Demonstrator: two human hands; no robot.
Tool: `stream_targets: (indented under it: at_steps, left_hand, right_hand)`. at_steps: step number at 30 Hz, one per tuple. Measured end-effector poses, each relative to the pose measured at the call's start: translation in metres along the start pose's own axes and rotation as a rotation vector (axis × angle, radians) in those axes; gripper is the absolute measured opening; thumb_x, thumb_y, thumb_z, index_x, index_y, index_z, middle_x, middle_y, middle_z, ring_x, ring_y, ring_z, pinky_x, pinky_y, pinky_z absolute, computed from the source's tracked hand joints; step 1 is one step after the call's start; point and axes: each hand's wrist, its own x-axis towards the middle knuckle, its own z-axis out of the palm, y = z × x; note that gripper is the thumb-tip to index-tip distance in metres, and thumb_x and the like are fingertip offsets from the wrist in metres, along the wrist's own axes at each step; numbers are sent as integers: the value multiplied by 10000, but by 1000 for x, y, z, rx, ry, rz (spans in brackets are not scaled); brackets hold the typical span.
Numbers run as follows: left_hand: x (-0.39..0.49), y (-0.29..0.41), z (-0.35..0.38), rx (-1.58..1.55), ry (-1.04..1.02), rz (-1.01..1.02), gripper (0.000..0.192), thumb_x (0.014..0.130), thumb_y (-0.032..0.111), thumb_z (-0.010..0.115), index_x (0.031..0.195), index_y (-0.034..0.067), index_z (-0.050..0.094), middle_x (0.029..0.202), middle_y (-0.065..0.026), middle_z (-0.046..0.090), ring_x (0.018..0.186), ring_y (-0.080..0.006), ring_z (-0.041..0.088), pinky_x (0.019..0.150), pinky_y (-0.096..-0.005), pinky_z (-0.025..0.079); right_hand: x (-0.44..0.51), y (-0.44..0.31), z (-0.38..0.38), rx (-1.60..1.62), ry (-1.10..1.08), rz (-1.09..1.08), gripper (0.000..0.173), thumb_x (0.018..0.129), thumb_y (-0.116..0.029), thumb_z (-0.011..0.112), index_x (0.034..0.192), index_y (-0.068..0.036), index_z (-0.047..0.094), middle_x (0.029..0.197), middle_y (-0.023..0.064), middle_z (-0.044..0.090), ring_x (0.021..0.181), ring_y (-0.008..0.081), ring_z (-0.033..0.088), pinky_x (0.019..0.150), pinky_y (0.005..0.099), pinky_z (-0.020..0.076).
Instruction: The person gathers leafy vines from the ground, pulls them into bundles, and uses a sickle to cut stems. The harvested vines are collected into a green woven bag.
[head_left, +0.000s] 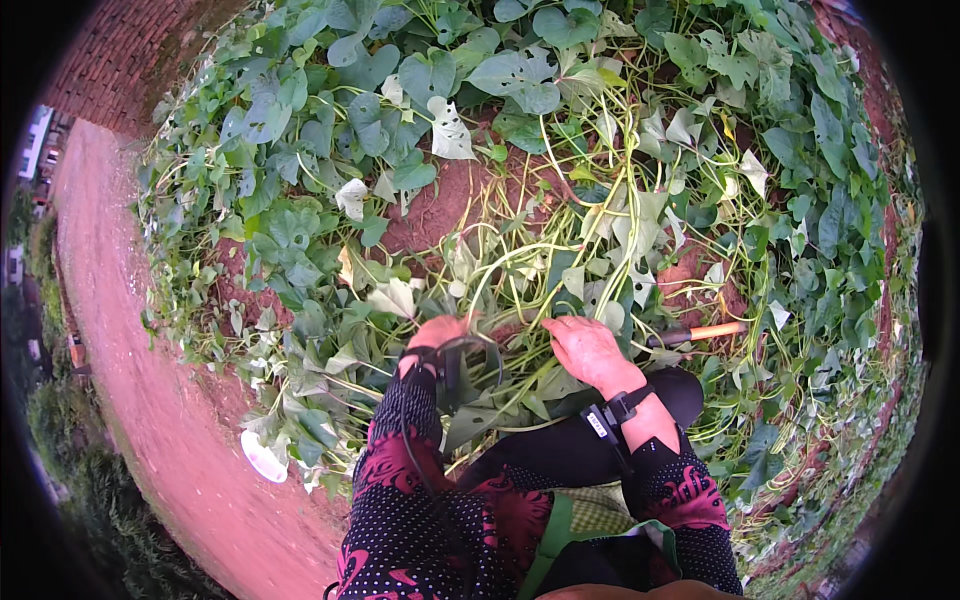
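Sweet potato vines (600, 210) with pale green stems and holed, heart-shaped leaves spread before me. Several stems are bunched and run down toward my hands. My right hand (589, 351) has its fingers bent over stems at their lower end, with the fingertips pointing left. My left hand (437, 332) is a little blurred among leaves, beside a thick arched stem (480, 279). Its fingers are partly hidden, so its grip is unclear. To the right of my right hand lies a tool with an orange and black handle (697, 333); its working end is not visible.
Reddish soil (435, 206) shows between the leaves. A dirt path (124, 300) curves along the left, with a brick surface (120, 60) at upper left. A white rounded object (264, 456) lies at the path's edge. My bent knee (675, 397) is close to my right wrist.
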Motion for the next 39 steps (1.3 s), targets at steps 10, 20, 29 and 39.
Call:
stream_targets:
  at_steps: [10,20,29,39]
  left_hand:
    - [-108,20,66,-318,78,707,667,859,361,599,1389,45,343,1174,-197,589,1057,-344,583,917,-380,453]
    - [0,-97,-33,403,526,-190,962,726,484,708,1481,181,194,1455,-115,382,1253,-282,478,1043,-492,348]
    - [-53,-188,65,70,38,-307,505,752,391,683,1169,112,623,1116,-137,655,1053,-301,620,893,-342,481]
    - [-182,-122,110,-550,-259,120,452,892,390,530,1183,50,590,1156,-118,628,1055,-232,584,915,-315,440]
  right_hand:
    - [57,-70,30,-301,-529,-58,434,909,-414,463,1244,-163,578,1379,67,474,1329,236,366,1081,504,241]
    - [37,-65,33,-350,-619,86,449,882,-107,465,1310,-235,512,1489,78,332,1187,260,518,953,442,417]
    - [20,-53,36,-294,-553,101,503,890,-106,443,1376,-231,421,1493,38,343,1131,286,560,929,403,444]
    - [14,-53,30,-332,-527,51,502,869,-92,458,1357,-206,436,1430,73,398,1103,280,565,877,408,443]
